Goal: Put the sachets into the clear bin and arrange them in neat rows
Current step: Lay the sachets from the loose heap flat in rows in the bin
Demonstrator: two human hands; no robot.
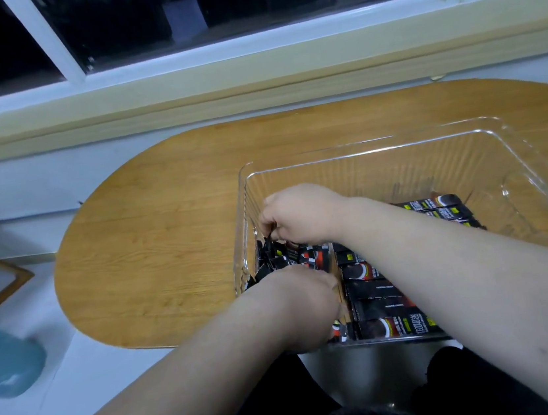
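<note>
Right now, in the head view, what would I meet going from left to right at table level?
blue cup → bare wooden table → loose sachets → neat row of sachets → bare right end of the clear bin

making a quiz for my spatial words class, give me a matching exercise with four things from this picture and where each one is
1 clear bin
2 sachets
3 blue cup
4 right hand

a inside the clear bin
b pinching sachets by the bin's left wall
c on the wooden table
d on the pale surface left of that table

Pairs: 1-c, 2-a, 3-d, 4-b
</note>
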